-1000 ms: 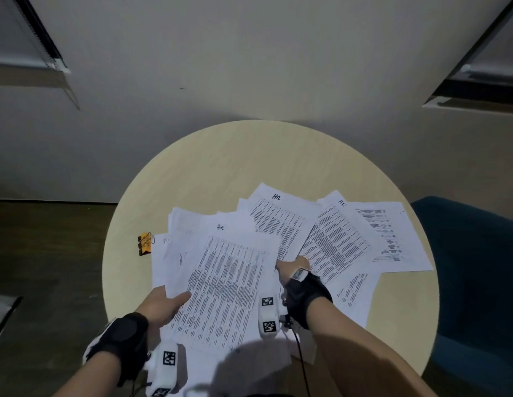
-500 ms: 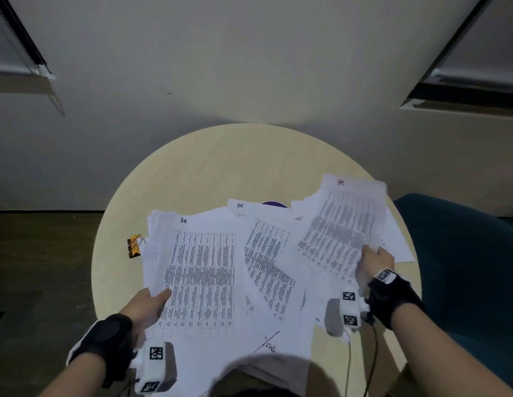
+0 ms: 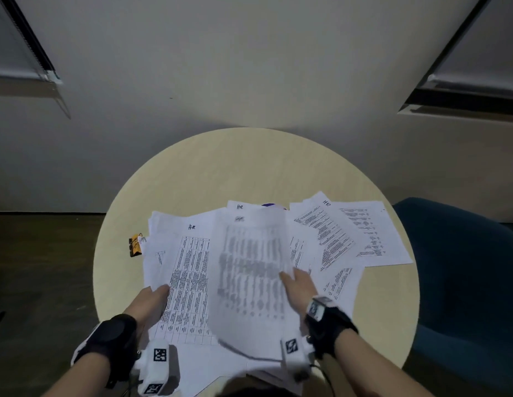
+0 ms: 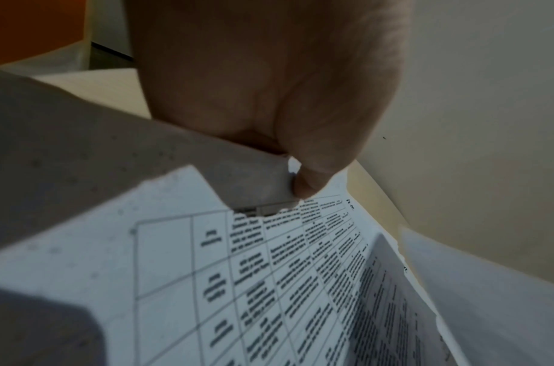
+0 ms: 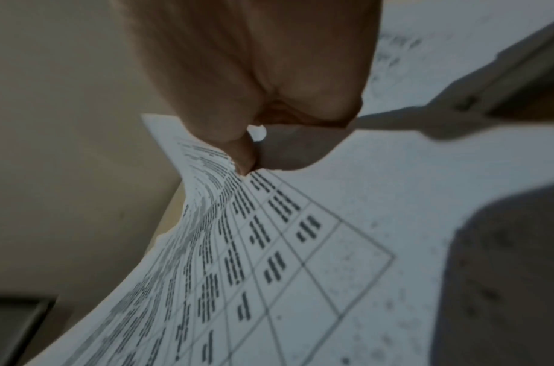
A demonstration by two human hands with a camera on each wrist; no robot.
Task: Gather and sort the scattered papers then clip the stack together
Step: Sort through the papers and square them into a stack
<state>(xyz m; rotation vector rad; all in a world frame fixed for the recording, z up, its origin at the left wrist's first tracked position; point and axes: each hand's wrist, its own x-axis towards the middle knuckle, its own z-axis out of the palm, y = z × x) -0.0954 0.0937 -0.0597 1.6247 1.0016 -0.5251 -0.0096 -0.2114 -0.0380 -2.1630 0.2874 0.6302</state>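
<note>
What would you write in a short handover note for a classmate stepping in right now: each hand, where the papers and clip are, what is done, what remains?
Left hand: grips the gathered stack of white printed sheets at its left edge.
Right hand: pinches one blurred printed sheet over that stack.
Loose printed sheets lie fanned on the right of the round beige table.
Orange binder clip sits on the table, left of the stack, untouched.
Done: part of the papers gathered.
Left: collect the right-hand sheets, square the stack, clip it.

round table (image 3: 220,173), papers (image 3: 364,239), binder clip (image 3: 135,245)
</note>
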